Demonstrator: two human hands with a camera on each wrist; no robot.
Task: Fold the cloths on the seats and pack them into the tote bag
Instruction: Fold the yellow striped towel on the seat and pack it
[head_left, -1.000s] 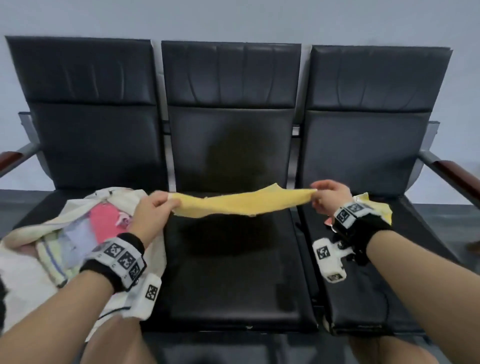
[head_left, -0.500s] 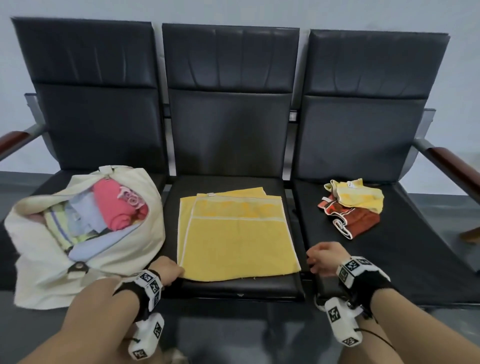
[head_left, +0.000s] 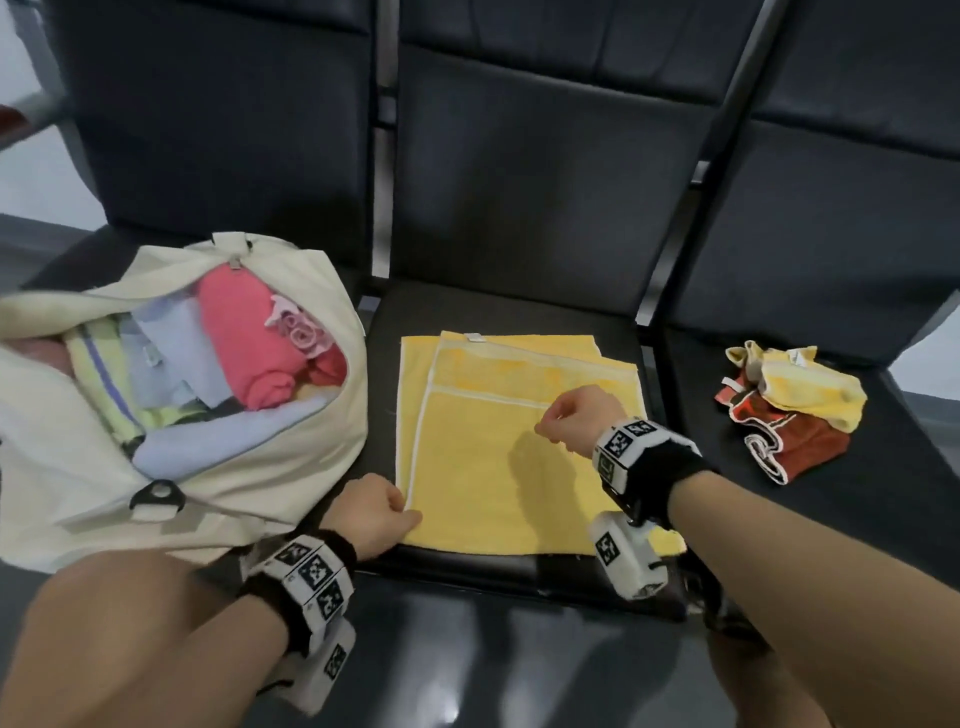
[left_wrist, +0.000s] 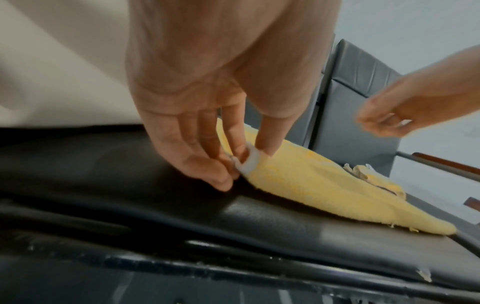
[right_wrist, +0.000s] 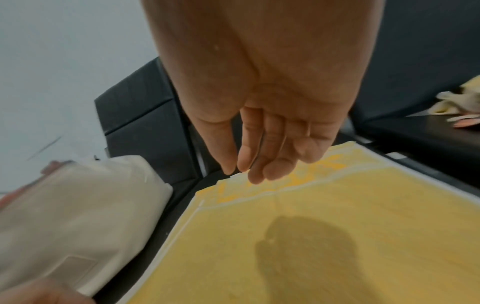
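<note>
Yellow cloth (head_left: 498, 457) flat on middle seat (head_left: 519, 312). Left hand (head_left: 371, 512) at 7 o'clock corner, fingers (left_wrist: 233, 148) pinching white edge. Right hand (head_left: 576, 421) above cloth, fingers (right_wrist: 257, 164) loose, holding nothing. Tote bag (head_left: 218, 499) at 9 o'clock, full.

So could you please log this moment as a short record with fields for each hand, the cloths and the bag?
left hand: pinches near-left edge of yellow towel
right hand: above the towel, holds nothing
yellow towel: folded, flat on middle seat
waiting cloths: small yellow cloth on red cloth, right seat
tote bag: left seat, open, cloths inside
</note>
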